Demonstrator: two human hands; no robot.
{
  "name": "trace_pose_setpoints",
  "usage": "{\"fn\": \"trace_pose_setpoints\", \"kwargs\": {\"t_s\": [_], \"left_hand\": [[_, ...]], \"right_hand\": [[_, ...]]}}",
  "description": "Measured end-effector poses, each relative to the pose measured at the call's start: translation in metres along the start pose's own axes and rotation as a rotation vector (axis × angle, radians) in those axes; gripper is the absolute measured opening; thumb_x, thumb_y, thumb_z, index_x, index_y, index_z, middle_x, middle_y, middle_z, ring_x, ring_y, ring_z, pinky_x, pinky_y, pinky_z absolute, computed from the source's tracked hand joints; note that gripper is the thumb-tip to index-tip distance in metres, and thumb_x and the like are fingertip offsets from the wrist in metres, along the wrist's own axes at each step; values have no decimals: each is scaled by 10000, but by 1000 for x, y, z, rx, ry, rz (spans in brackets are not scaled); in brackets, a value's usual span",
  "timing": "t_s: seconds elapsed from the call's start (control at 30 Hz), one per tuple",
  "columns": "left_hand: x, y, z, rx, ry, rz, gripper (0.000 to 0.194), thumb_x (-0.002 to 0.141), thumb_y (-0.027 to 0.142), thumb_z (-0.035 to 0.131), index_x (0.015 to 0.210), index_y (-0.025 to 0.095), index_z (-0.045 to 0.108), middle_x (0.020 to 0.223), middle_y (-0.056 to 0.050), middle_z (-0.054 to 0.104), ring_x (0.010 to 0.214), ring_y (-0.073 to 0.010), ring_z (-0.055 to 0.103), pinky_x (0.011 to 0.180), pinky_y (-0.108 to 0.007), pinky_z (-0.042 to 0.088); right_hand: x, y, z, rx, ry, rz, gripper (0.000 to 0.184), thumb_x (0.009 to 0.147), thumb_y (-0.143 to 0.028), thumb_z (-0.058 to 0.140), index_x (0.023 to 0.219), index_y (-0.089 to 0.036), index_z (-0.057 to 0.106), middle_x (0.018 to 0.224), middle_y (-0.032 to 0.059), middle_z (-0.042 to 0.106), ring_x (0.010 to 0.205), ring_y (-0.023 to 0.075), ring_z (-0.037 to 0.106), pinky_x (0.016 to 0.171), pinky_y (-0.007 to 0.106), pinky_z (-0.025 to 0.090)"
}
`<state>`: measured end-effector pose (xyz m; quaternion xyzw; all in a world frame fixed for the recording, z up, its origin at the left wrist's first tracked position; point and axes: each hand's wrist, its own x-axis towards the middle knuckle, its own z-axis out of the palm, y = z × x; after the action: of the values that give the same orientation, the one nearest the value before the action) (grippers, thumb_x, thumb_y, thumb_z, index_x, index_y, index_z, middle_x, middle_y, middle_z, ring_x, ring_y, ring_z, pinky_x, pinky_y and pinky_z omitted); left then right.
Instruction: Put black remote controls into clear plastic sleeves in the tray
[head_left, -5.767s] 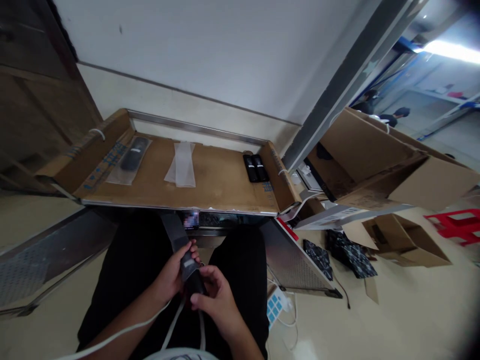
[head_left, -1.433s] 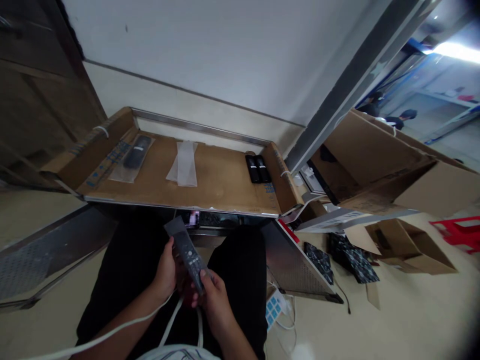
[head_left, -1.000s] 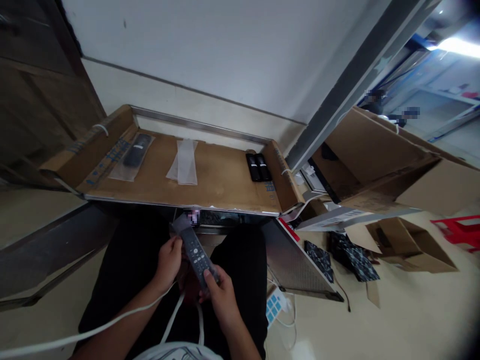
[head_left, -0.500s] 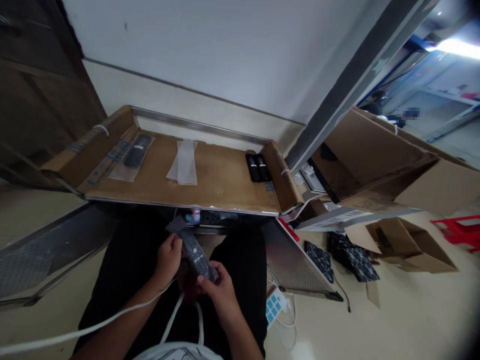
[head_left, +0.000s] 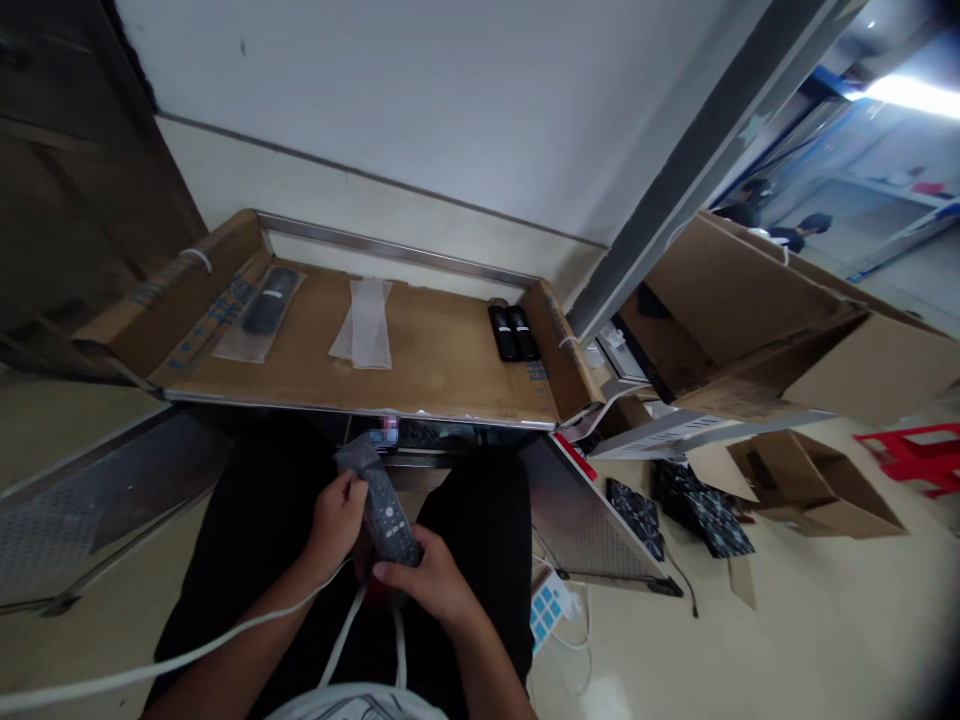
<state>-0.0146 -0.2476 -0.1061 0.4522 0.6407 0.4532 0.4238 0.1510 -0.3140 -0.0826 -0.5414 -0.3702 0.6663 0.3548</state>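
Note:
Over my lap I hold a dark remote control (head_left: 391, 518) in a clear plastic sleeve, its buttons facing up. My left hand (head_left: 335, 520) pinches the sleeve's side near the upper end. Around the lower end, the fingers of my right hand (head_left: 429, 580) are closed, thumb along the near edge. On the cardboard-lined tray (head_left: 442, 385) ahead lies another bagged remote (head_left: 264, 306) at the left. Flat plastic sleeves (head_left: 369, 325) overlap near the middle, and two bare black remotes (head_left: 514, 333) sit side by side at the right.
Perforated metal panels (head_left: 592, 525) slant down on both sides of my legs. A large open carton (head_left: 757, 310) stands at the right, with a smaller carton (head_left: 821, 485) on the floor. A white cable (head_left: 247, 627) crosses my left forearm. People (head_left: 802, 232) are in the far background.
My right hand has shifted slightly left and down along the remote, which now sits a little more upright. My left hand keeps its pinch on the sleeve.

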Motion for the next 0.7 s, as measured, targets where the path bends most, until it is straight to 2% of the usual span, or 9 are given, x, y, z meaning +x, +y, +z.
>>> {"fn": "trace_pose_setpoints", "kwargs": {"t_s": [0.2, 0.33, 0.4, 0.47, 0.53, 0.63, 0.7], "left_hand": [[1, -1, 0, -23, -13, -13, 243, 782, 393, 500, 704, 189, 607, 629, 3, 575, 589, -166, 512, 561, -259, 389], [0, 4, 0, -93, 11, -35, 235, 765, 393, 540, 686, 182, 605, 621, 9, 564, 594, -154, 505, 562, -247, 398], [0, 6, 0, -208, 29, -111, 243, 762, 420, 583, 724, 181, 605, 631, 18, 570, 595, -154, 526, 560, -244, 422], [-1, 10, 0, -369, 28, -245, 308, 766, 481, 632, 832, 181, 623, 668, 21, 611, 592, -168, 570, 554, -260, 465], [-2, 13, 2, -519, -43, -386, 409, 760, 528, 691, 938, 162, 649, 738, -9, 677, 604, -187, 622, 563, -287, 512], [-4, 18, 4, -632, -139, -519, 441, 741, 437, 795, 1019, 111, 692, 885, -100, 752, 683, -215, 696, 610, -301, 557], [-4, 21, 6, -669, -114, -564, 386, 770, 339, 801, 1063, 109, 700, 965, -126, 767, 740, -224, 727, 630, -295, 573]], "right_hand": [[6, -8, 1, 66, -151, 29, 457, 595, -487, 907, 855, -137, 770, 785, 12, 718, 687, 135, 594, 675, 247, 462], [9, -7, -2, 70, -209, 119, 474, 576, -504, 919, 828, -134, 763, 738, -5, 696, 628, 108, 571, 657, 242, 461], [11, -6, -4, 74, -231, 166, 507, 545, -494, 938, 827, -120, 746, 727, 1, 688, 603, 102, 574, 641, 245, 471], [13, -5, -5, 78, -251, 189, 537, 543, -500, 940, 848, -110, 731, 728, 9, 685, 573, 101, 581, 609, 248, 478], [13, -4, -5, 69, -275, 204, 555, 564, -515, 929, 874, -107, 716, 719, 11, 681, 532, 101, 582, 564, 247, 478], [9, -6, -5, 68, -304, 240, 589, 573, -512, 928, 938, -109, 701, 740, 26, 699, 513, 109, 605, 516, 234, 485], [1, -8, -6, 96, -285, 242, 620, 578, -516, 926, 980, -109, 689, 779, 49, 722, 533, 119, 633, 503, 225, 497]]}}
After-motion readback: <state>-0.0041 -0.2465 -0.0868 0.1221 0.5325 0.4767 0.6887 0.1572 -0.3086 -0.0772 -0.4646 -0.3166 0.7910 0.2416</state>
